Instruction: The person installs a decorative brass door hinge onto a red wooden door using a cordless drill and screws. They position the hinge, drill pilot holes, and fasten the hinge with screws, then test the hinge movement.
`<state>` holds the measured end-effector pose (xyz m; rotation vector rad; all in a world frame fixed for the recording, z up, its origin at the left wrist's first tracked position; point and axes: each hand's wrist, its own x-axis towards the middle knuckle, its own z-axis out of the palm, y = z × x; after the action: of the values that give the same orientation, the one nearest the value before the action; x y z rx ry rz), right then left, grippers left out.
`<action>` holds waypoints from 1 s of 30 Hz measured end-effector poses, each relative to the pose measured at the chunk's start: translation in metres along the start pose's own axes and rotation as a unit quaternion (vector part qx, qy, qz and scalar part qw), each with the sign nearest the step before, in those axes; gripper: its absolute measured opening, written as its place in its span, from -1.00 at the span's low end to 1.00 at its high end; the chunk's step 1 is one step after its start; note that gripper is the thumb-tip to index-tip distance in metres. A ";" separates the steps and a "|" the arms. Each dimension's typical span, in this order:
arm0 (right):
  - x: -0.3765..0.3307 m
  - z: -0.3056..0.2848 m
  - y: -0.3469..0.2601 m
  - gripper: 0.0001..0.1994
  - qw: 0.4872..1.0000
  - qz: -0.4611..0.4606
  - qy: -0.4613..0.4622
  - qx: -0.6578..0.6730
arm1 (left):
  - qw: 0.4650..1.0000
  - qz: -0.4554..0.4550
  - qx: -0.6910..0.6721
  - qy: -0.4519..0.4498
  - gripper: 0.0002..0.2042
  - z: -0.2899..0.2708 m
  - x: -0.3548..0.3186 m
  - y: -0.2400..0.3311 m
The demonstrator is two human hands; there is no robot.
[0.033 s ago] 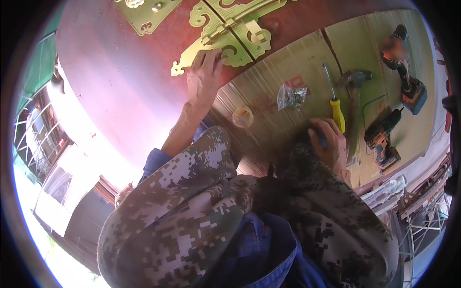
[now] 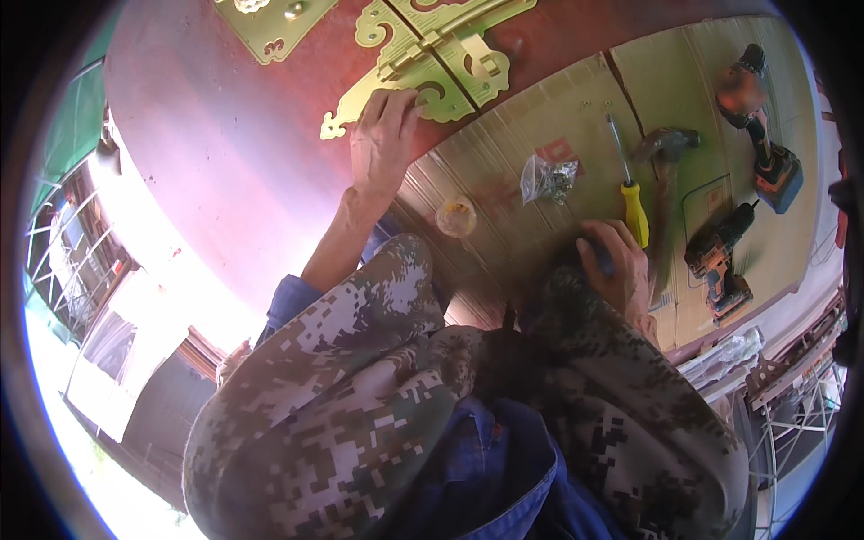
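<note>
A gold-coloured ornamental metal latch plate [image 2: 360, 99] lies on a dark red glossy surface [image 2: 225, 135], with a sliding bolt across it. My left hand [image 2: 385, 135] reaches to the plate's lower edge. Its fingers are bent and close together, with the tips at a curled cut-out; whatever they may pinch is hidden. Beside my right knee, my right hand [image 2: 619, 270] is closed around a dark blue object [image 2: 604, 260], mostly covered by the fingers and shadow. Close to that hand lies a screwdriver [image 2: 634, 211] with a yellow handle.
Flattened cardboard [image 2: 504, 135] carries a clear bag of small metal parts [image 2: 551, 180], a small round clear container [image 2: 456, 217], a hammer [image 2: 664, 171] and two cordless power tools, a nearer one [image 2: 715, 270] and a farther one [image 2: 765, 153]. My camouflage-covered knees [image 2: 342, 351] are in front.
</note>
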<state>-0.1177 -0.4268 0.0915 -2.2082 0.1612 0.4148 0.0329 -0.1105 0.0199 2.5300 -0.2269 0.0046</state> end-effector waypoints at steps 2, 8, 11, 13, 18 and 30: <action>0.000 0.003 0.001 -0.75 1.000 0.009 -0.012 0.003 | 0.999 0.026 0.006 -0.033 -0.88 -0.004 0.007 0.008; 0.000 0.007 0.003 -0.75 0.999 0.019 -0.035 0.018 | 0.991 0.081 0.106 -0.016 -0.90 0.001 0.007 0.007; 0.000 0.007 0.007 -0.75 0.998 0.031 -0.044 0.022 | 0.982 0.138 0.120 -0.035 -0.89 -0.002 0.013 -0.002; 0.000 0.006 0.008 -0.76 0.998 0.027 -0.046 0.028 | 0.977 0.168 0.116 -0.057 -0.89 -0.008 0.018 -0.006; 0.002 0.003 0.008 -0.76 0.995 0.059 -0.059 0.046 | 0.970 0.178 0.136 -0.094 -0.90 -0.013 0.021 -0.007; -0.001 0.001 0.011 -0.75 0.993 0.077 -0.068 0.053 | 0.995 -0.039 0.084 0.035 -0.89 0.017 0.004 0.015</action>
<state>-0.1213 -0.4326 0.0829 -2.0615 0.2757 0.6266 0.0332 -0.1332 0.0145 2.6998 -0.1021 0.0860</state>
